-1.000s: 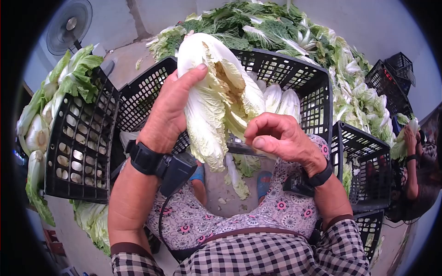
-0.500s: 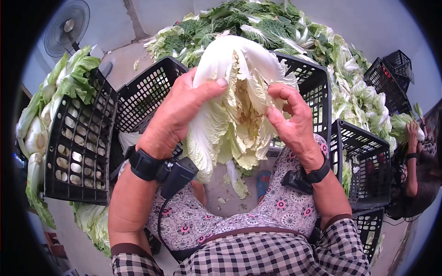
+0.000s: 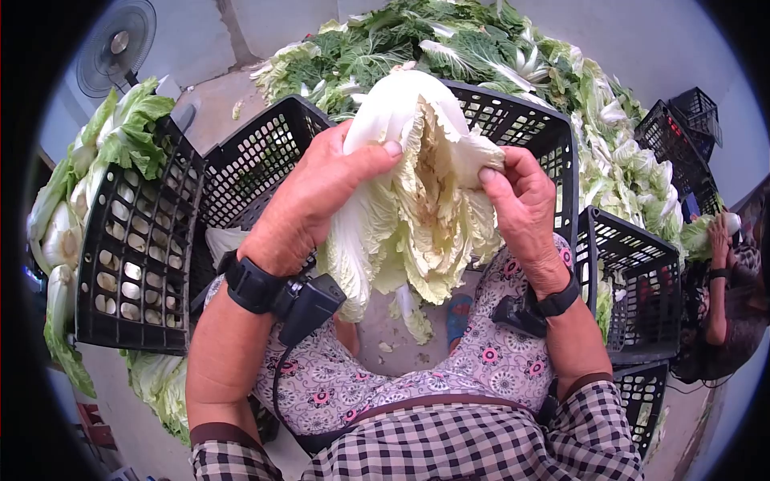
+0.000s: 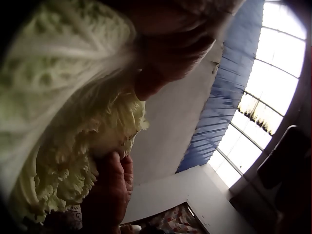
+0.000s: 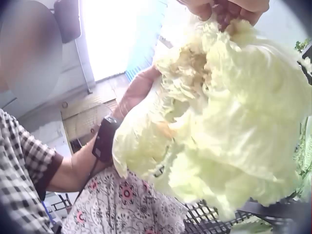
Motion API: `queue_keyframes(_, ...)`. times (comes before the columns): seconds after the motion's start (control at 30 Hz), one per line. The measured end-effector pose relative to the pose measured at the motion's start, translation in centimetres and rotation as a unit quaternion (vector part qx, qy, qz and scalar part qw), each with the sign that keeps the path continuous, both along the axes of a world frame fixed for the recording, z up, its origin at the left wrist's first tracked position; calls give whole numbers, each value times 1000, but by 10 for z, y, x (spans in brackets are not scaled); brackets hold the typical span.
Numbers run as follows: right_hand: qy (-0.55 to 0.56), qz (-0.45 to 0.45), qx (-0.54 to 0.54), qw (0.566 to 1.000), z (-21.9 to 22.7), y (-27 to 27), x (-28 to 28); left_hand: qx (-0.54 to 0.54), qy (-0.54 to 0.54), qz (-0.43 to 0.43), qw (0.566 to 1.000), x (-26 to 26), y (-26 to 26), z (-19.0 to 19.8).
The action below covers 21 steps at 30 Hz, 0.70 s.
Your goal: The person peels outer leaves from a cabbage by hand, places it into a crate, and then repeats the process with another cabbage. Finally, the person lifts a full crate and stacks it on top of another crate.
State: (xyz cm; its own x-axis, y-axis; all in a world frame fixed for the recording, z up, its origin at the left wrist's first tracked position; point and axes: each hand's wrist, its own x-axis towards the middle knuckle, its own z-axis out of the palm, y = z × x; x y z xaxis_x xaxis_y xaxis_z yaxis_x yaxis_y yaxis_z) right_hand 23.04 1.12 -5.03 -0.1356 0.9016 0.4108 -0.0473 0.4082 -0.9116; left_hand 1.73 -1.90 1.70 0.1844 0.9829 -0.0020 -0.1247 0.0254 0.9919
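Observation:
A pale napa cabbage (image 3: 385,208) is held up over the lap, its stem end pointing away and its leafy end hanging down. Brown, withered edges line the split between its inner leaves. My left hand (image 3: 321,184) grips the cabbage's left side, thumb on top and the other fingers hidden beneath. At the right, my right hand (image 3: 523,200) pinches the edge of an outer leaf (image 3: 479,159) between thumb and fingers, pulling it outward. In the right wrist view, the fingers (image 5: 234,9) sit at the top edge of the ruffled leaves.
Black plastic crates stand around the knees: one tilted crate (image 3: 136,248) at left, another crate (image 3: 521,120) ahead, a third crate (image 3: 634,272) at right. A big heap of cabbage leaves (image 3: 385,48) lies behind. At far right another person (image 3: 726,297) holds a cabbage.
The cabbage has moved right and turned its brown split upward. My right hand, earlier apart from it, has come to the leaf edge and now pinches it, drawing it to the right.

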Motion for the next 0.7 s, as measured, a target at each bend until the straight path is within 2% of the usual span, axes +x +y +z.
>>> queue_keyframes(0.1, 102, 44, -48, 993, 3, 7, 10, -9, -6, 1, 1000, -1, 3, -5)
queue_keyframes(0.2, 135, 14, -4, 991, 8, 6, 5, -27, -17, 2, 999, -1, 6, -9)
queue_keyframes(0.23, 104, -24, 47, 993, 12, 3, 5, -27, -23, 11, 999, -1, 5, -8)
queue_keyframes(0.27, 114, -25, 104, 988, 13, 2, 6, -26, -29, 20, 999, 0, 5, -7)
queue_keyframes(0.33, 115, 81, 135, 981, 18, -15, 6, -19, -34, 30, 999, 1, 6, -8)
queue_keyframes(0.4, -10, 162, 148, 976, 23, -29, -2, -4, -32, 34, 999, 2, 9, -11)
queue_keyframes(0.47, -134, 228, 208, 942, 19, -27, -15, -4, -30, 32, 999, 2, 10, -11)
queue_keyframes(0.57, -187, 121, 149, 964, 9, -18, -17, 5, -20, 20, 1000, 3, 6, -7)
queue_keyframes(0.6, -168, 93, 102, 976, 7, -15, -15, 9, -17, 16, 1000, 3, 4, -5)
queue_keyframes(0.7, -183, 15, 111, 977, 5, -11, -7, -1, -6, 10, 1000, 0, 2, -3)
